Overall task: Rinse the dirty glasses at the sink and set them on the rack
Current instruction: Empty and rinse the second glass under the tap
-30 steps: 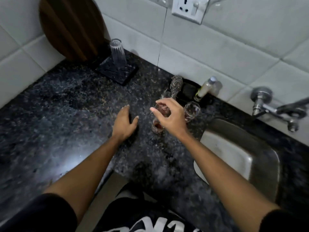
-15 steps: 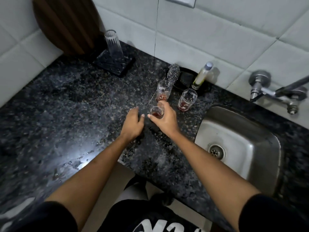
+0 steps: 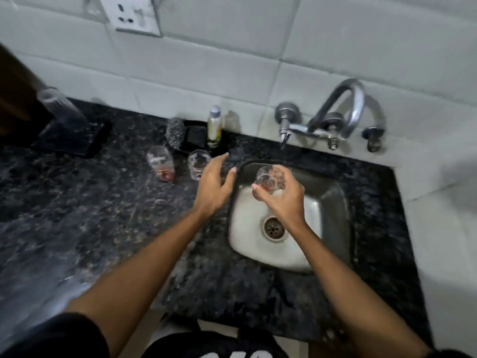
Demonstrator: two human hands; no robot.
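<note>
So a small glass (image 3: 268, 178) with a bit of reddish residue at the bottom is held in the right hand (image 3: 280, 200), over the back-left part of the steel sink (image 3: 333, 202). The grip there is curled round the glass from below and the side, thumb on the near left, so the glass is pinched, not just resting. It looks tipped a little, mouth toward the wall, though the blur makes that hard to call.

The left hand (image 3: 214, 188) is held over the sink's left edge, fingers spread and loose, nothing gripped. Whether the tabletop (image 3: 77, 215) is actually touched by it can't be told.

Two more dirty glasses are left standing on the dark speckled tabletop, left of the sink: the left glass (image 3: 161, 162) with red dregs, and the middle glass (image 3: 198, 164) just beside the left hand's fingertips. They're near each other but apart.

Behind them, by the wall, a steel scrubber (image 3: 175, 131) and a small bottle (image 3: 214, 126) are set at a black dish (image 3: 196, 133). Far left, a clear tumbler (image 3: 60, 107) is seen on the black rack (image 3: 74, 136), heavily blurred. The tap (image 3: 335, 112) is mounted on the tiled wall above the sink, with no water seen. The drain (image 3: 274, 227) is visible between the forearms.
</note>
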